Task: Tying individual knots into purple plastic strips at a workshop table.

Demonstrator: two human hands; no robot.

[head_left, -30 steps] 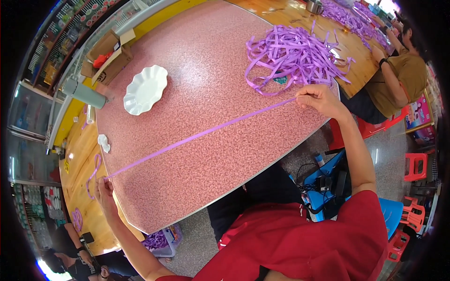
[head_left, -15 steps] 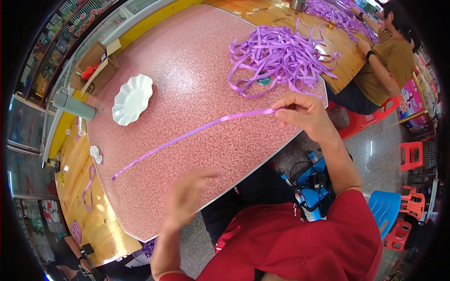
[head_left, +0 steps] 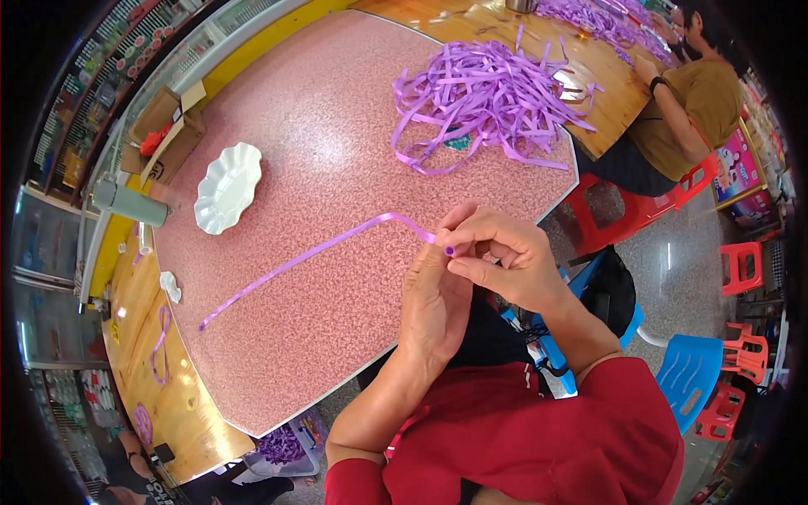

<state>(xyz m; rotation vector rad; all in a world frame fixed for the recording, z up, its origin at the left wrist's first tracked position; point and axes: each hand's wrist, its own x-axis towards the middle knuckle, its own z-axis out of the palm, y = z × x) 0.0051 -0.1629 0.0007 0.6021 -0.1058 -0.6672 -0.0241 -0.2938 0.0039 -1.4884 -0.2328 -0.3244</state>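
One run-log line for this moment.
left hand, right hand: together at one end of flat purple ribbon; other end: on speckled pink tabletop; tangled purple ribbon pile: beyond hands

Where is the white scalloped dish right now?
In the head view, the white scalloped dish sits left of centre on the pink tabletop, just right of the grey-green bottle.

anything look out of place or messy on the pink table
A crumpled white scrap, perhaps tissue, lies at the left edge of the pink table, like stray litter. The purple ribbon pile looks tangled, its loops pointing every way. No spill shows.
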